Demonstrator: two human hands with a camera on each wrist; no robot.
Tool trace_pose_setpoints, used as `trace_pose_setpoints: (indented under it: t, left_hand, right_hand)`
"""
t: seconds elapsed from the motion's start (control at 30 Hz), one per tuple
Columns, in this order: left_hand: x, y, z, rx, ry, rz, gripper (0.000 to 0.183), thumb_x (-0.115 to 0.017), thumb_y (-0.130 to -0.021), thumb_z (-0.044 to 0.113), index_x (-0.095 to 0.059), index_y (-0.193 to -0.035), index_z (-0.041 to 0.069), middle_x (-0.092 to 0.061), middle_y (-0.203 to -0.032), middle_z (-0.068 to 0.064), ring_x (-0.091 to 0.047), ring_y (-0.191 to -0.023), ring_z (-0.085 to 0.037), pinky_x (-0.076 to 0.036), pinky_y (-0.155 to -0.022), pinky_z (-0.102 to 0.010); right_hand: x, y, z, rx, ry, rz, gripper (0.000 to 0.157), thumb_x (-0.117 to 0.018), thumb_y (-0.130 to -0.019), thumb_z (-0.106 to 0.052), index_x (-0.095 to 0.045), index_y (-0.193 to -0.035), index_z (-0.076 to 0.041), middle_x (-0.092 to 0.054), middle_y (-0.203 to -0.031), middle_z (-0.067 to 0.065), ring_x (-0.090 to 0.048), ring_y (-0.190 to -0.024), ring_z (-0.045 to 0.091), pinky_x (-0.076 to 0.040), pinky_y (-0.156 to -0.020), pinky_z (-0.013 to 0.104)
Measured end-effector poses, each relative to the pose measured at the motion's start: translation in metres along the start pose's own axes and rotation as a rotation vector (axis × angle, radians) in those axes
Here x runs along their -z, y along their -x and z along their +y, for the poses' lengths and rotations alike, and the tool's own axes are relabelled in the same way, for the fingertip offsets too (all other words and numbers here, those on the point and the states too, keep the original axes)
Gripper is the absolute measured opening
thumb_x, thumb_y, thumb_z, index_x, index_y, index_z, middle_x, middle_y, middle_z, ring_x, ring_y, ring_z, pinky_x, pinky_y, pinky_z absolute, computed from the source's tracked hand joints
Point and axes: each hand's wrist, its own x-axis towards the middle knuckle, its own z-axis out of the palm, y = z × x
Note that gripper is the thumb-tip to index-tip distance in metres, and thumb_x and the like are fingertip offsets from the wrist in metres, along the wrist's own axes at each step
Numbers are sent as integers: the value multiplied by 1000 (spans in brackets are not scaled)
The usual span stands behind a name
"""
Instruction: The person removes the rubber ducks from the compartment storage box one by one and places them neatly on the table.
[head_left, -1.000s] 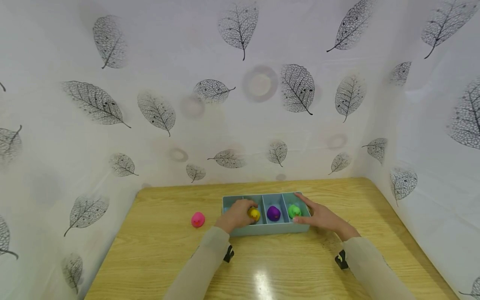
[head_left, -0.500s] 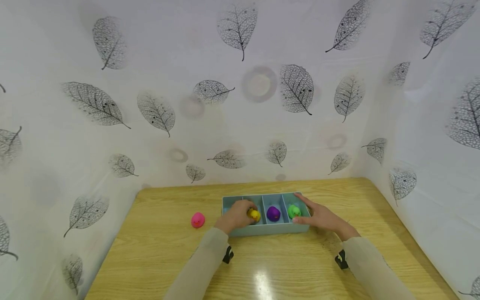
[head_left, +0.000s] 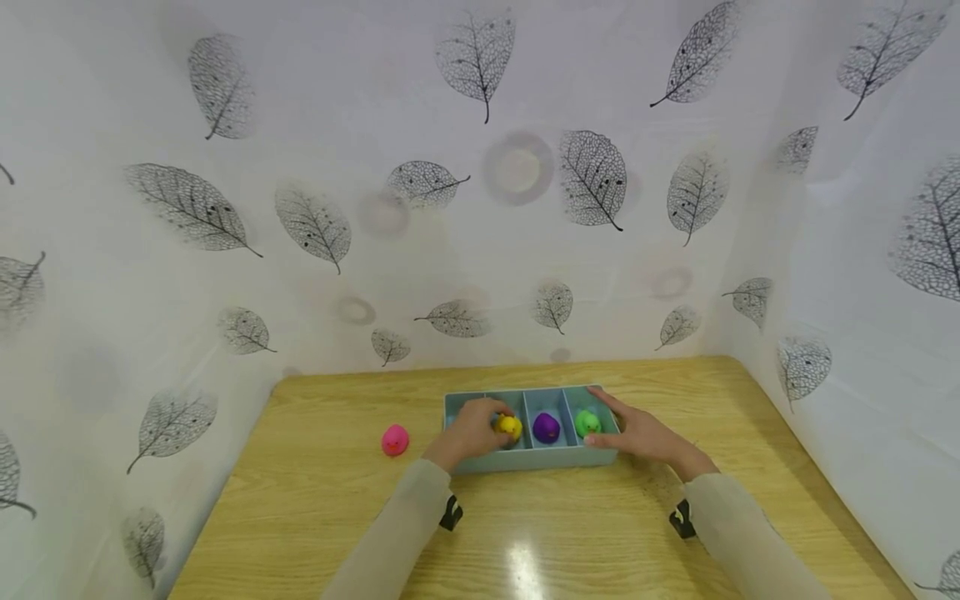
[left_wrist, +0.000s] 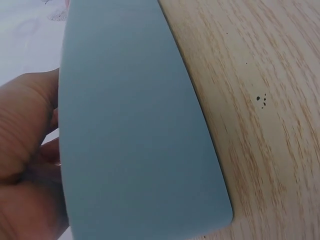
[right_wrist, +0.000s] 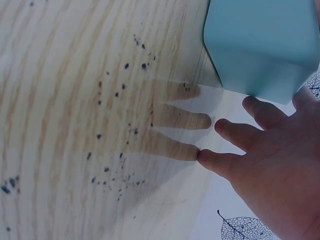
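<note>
A pale blue divided tray lies on the wooden table. My left hand reaches over its front wall, thumb and fingers curled round a yellow rubber duck in the second compartment from the left. A purple duck and a green duck sit in the two compartments to the right. My right hand spans the tray's right end, index finger at the back rim and thumb at the front rim. In the right wrist view its other fingers spread straight beside the tray. The left wrist view shows mainly the tray's outer wall.
Left of the tray, a pink duck stands on the wooden table. White sheeting with a leaf print rises behind the table and along both sides. Dark specks mark the tabletop near the right hand.
The left hand and forearm have shifted very slightly left, and a little more of the yellow duck shows between the fingers. The right hand and the tray look unchanged.
</note>
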Motion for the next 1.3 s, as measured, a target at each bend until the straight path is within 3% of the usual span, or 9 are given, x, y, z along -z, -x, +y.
trace_pose_setpoints:
  t: [0.43, 0.77, 1.13, 1.3]
  left_hand:
    - [15, 8, -6, -54, 47, 82, 41, -84, -89, 23, -74, -126, 8, -71, -135, -14, -63, -129, -36, -50, -114, -54]
    - [25, 13, -9, -54, 76, 99, 42, -82, -92, 26, -72, -129, 9, -71, -135, -12, -64, -127, -33, -52, -112, -51]
    - [36, 20, -11, -67, 128, 151, 33, -82, -90, 17, -71, -120, 10, -73, -127, -10, -66, -121, -36, -55, -108, -53]
    - [42, 26, -16, -62, 152, 177, 34, -81, -89, 16, -72, -122, 9, -72, -128, -10, -67, -118, -34, -59, -102, -50]
  right_hand:
    - [0, 2, -1, 10, -18, -3, 100, -74, -95, -51, -16, -171, -22, -17, -174, 25, -35, -147, 62, -41, -109, 78]
    - [0, 3, -1, 13, -19, 2, 98, -73, -95, -51, -14, -171, -32, -17, -175, 23, -35, -147, 61, -40, -109, 78]
    - [-1, 2, 0, 21, -14, 5, 100, -74, -94, -51, -15, -171, -23, -17, -174, 24, -35, -147, 62, -40, -109, 79]
    - [-2, 1, 1, 12, -8, 9, 99, -73, -95, -53, -14, -171, -30, -19, -174, 24, -36, -147, 62, -40, -108, 79]
